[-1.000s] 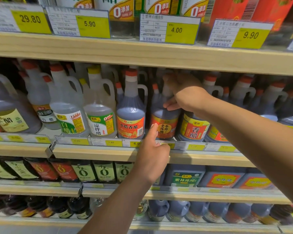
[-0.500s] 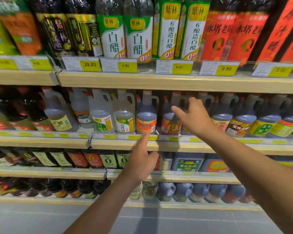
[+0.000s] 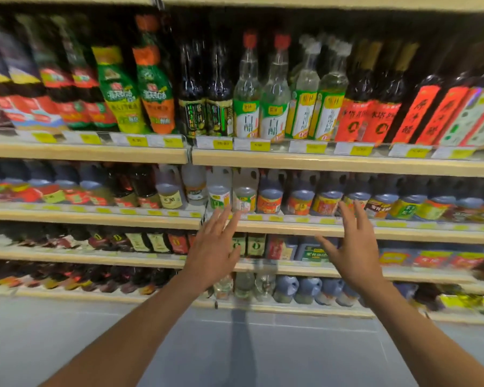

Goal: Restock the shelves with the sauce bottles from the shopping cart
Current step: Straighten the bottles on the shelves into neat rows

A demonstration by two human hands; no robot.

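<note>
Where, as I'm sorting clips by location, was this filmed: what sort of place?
Most likely a supermarket condiment aisle. Long tiered shelves carry rows of matching products with labels facing out, such as the clear green-labelled bottles, and yellow price tags run along the shelf edges.

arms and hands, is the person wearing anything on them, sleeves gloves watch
Nothing worn shows. The left hand and right hand are bare, no gloves, and no rings can be made out in the slight blur. The left forearm and right forearm are bare to the frame's edge: no sleeves, watch or wristband.
</note>
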